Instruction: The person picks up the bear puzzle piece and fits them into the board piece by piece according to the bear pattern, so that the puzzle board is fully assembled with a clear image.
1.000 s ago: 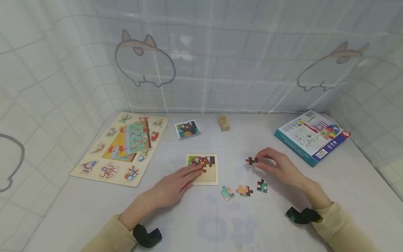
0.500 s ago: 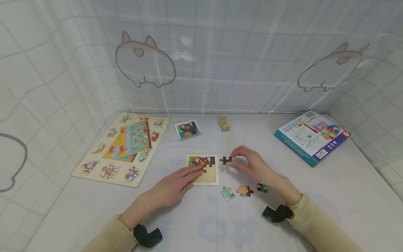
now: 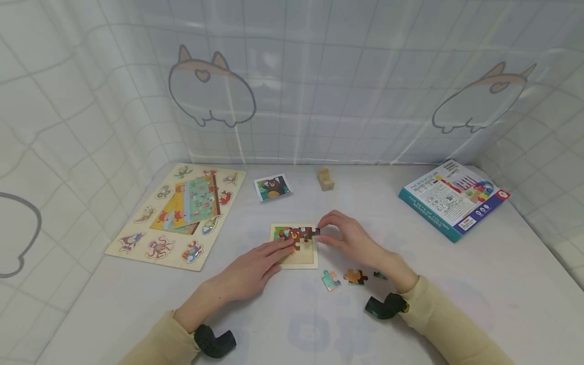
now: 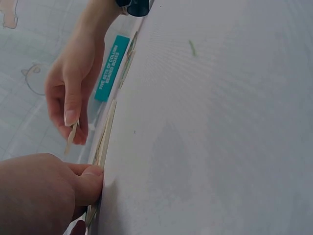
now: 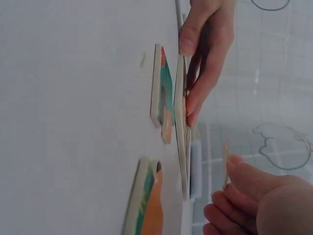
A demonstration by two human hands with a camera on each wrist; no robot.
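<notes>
Above the puzzle tray [image 3: 303, 259], well in from the far edge of the desk [image 3: 269, 324], my right hand [image 3: 353, 241] pinches a brown puzzle piece [image 3: 314, 231] between thumb and fingers; my left hand [image 3: 253, 271] rests on the tray, fingers extended. Three loose pieces [image 3: 355, 276] lie nearby, a teal box [image 3: 453, 200] toward the desk's far right corner.

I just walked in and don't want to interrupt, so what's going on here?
Someone is working on a small bear puzzle. Their left hand rests on the puzzle tray, and their right hand pinches a piece, raised off the table over the tray's right edge. The tray is only partly filled, its lower part bare. Three loose pieces lie nearby, one partly hidden by the right arm.
</notes>
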